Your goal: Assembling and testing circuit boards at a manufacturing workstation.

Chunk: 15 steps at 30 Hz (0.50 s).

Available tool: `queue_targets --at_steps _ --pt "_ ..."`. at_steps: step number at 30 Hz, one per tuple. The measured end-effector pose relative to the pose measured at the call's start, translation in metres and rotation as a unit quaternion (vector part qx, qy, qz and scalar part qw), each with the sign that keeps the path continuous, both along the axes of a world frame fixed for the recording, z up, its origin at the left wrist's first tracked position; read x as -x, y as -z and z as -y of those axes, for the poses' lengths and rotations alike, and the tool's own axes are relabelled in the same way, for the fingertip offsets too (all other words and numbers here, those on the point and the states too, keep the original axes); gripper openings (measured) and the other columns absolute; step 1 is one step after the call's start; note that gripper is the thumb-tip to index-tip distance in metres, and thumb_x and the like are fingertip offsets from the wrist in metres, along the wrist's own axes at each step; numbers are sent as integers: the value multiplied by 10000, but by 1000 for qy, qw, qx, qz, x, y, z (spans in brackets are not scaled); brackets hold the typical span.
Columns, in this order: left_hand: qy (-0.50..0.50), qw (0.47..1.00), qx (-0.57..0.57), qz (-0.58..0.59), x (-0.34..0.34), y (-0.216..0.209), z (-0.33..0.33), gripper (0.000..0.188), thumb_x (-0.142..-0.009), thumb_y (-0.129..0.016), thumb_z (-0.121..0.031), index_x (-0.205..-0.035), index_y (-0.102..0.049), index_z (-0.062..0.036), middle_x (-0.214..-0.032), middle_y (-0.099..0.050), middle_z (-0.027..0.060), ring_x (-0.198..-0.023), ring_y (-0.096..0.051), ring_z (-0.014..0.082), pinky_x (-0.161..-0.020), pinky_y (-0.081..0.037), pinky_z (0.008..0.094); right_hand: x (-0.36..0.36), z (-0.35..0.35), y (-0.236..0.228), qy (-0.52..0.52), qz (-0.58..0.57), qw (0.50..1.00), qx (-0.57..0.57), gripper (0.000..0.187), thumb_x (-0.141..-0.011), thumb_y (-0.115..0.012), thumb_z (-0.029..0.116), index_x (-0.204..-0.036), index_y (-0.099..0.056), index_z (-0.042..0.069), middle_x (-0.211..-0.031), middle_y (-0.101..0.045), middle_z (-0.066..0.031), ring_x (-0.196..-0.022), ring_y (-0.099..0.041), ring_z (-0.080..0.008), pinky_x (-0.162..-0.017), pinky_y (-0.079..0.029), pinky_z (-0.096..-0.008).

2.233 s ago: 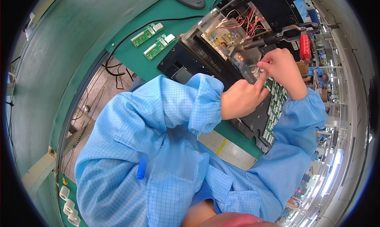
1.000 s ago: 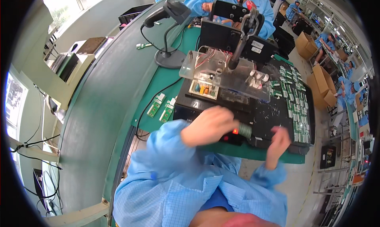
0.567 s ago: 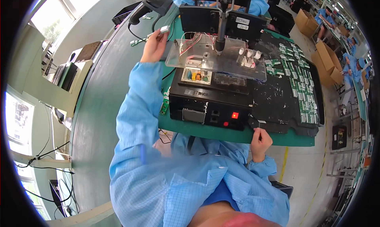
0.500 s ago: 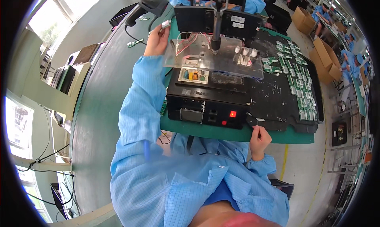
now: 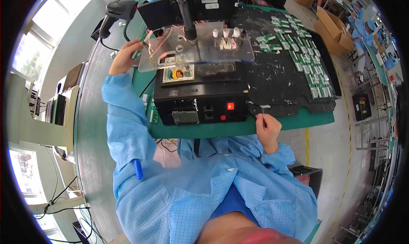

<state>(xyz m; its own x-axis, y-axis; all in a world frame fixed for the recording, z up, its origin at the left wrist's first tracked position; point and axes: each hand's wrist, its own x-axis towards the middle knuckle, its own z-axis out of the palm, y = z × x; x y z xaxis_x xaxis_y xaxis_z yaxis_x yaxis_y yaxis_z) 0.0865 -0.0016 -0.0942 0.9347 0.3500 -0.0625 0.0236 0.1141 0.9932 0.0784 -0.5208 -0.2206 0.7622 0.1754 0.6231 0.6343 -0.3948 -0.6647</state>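
Note:
My left hand (image 5: pixel 124 58) is closed beside the left end of a clear plastic plate (image 5: pixel 204 58). A small green and white circuit board (image 5: pixel 136 54) shows in part at its fingers. Wires run over that end of the plate. Below the plate, a board with yellow and orange parts (image 5: pixel 178 73) sits on a black test box (image 5: pixel 200 101) with a lit red switch (image 5: pixel 230 106). My right hand (image 5: pixel 268 131) is closed at the front table edge, by a black mat (image 5: pixel 272 80). Whatever its fingertips pinch is too small to make out.
Several green circuit boards (image 5: pixel 304 56) lie in rows on the mat at the right. A black handheld scanner (image 5: pixel 117 15) stands at the back left. A vertical rod (image 5: pixel 186 18) rises over the plate, before a black panel (image 5: pixel 204 10). Cardboard boxes (image 5: pixel 332 31) stand beyond the table.
The view has shifted, so the bench sits further left and higher. My left hand has come nearer along the plate's left end, with its small piece turned mostly from sight. My right hand keeps its place.

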Motion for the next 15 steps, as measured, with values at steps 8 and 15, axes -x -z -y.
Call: queue_targets --at_steps 8,15 --pt "157 840 -402 -329 105 -19 -106 397 -752 -769 -204 -1135 -700 -128 -804 -668 18 -643 -571 89 -549 -423 261 -14 23 -22 2 -147 989 -28 108 -912 -640 64 -868 -696 -18 -687 -639 -15 -611 -494 -27 -528 -382 -219" --pt "-9 816 -271 -511 213 21 -137 488 -773 -772 -211 -1244 -658 -154 -849 -637 2 -645 -513 96 -541 -378 252 -194 116 -25 69 13 973 221 274 -998 -524 153 -1232 -624 51 -1173 -644 -146 -1080 -618 -290 -941 -471 -343"
